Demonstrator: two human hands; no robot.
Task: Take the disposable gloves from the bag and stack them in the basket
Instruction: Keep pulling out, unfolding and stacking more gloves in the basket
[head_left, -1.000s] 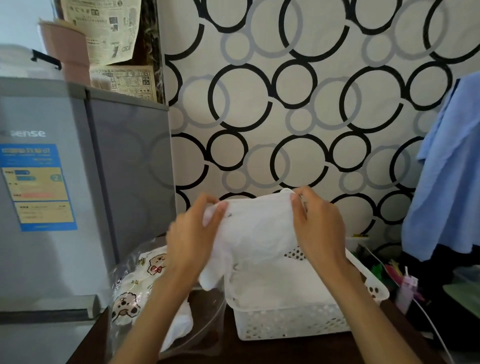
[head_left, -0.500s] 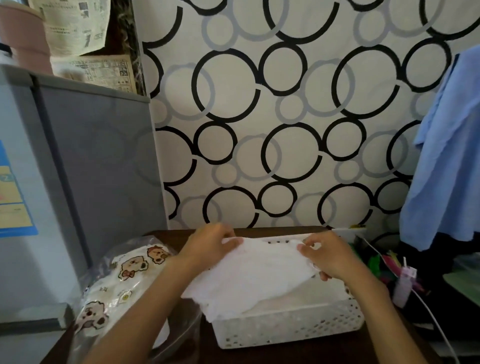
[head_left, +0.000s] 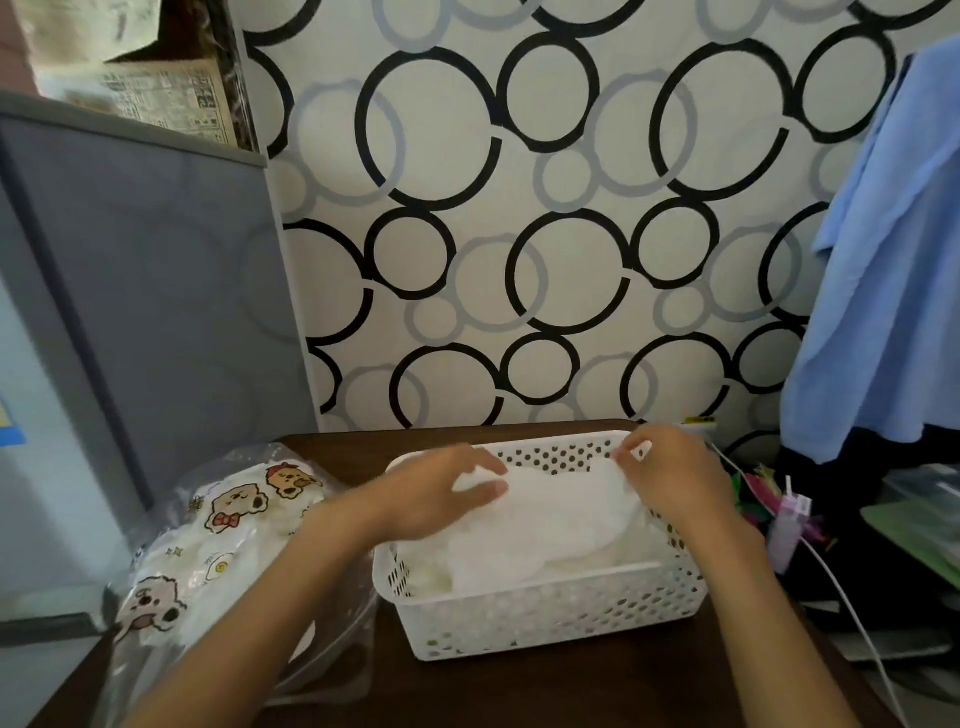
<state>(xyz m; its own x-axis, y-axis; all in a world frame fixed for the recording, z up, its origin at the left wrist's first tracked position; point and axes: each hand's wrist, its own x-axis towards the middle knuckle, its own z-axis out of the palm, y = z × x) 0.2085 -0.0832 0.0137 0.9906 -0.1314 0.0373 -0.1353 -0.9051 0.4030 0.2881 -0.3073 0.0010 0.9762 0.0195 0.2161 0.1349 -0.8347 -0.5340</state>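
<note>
Both hands are sitting over the white basket (head_left: 545, 618) on the desk (head_left: 519, 691). The left hand (head_left: 436, 493) and right hand (head_left: 670, 478) are each pinching an edge of the white gloves (head_left: 550, 525) lying inside it. The cartoon-print bag (head_left: 218, 540) is lying just left of it.

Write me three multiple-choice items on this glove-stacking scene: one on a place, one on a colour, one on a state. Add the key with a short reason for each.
1. Where does the bag lie relative to the basket?
A. to its left
B. to its right
C. inside it

2. What colour is the basket?
A. blue
B. white
C. black

3. What are the hands doing?
A. hanging idle
B. both reaching into the bag
C. both on the gloves in the basket

Key: 1 A, the cartoon-printed bag lies left of the basket. 2 B, its perforated walls are white. 3 C, the left hand and right hand pinch the white pile's edges.
</note>
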